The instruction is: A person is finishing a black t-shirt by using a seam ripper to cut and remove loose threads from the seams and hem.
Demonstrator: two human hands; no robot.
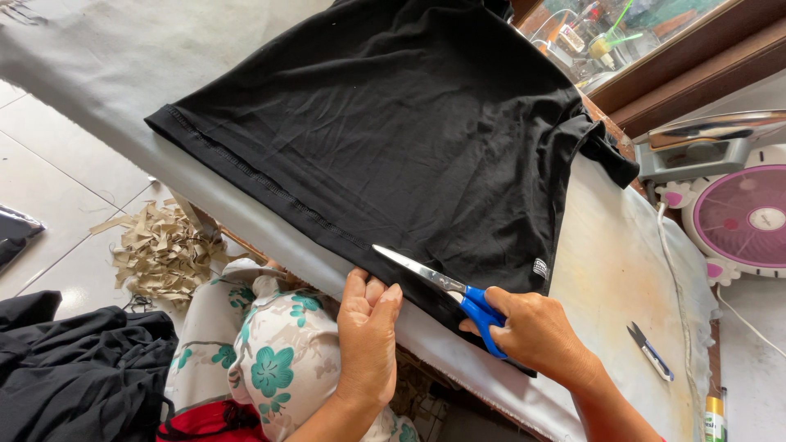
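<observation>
A black T-shirt (pixel 393 139) lies spread flat across the middle and upper part of the frame on a grey padded board (pixel 270 225) that runs diagonally from upper left to lower right. The right hand (pixel 536 331), at lower right, is closed around the blue handles of a pair of scissors (pixel 446 286); the steel blades point up and left and lie over the shirt's lower hem, and it looks as if they are nearly closed, though the angle makes that hard to judge. The left hand (pixel 368 331), at lower centre just left of the scissors, is open with fingers together, its fingertips pressing at the board's near edge right beside the hem. Below it is a lap in floral cloth (pixel 262 344). A small thread snipper (pixel 651 352) lies on the board at lower right, well apart from the hands. A heap of tan paper strips (pixel 164 250) sits on the tiled floor at left, dark cloth (pixel 74 368) is piled at lower left, and a pink fan (pixel 749 217) stands at the right edge.
</observation>
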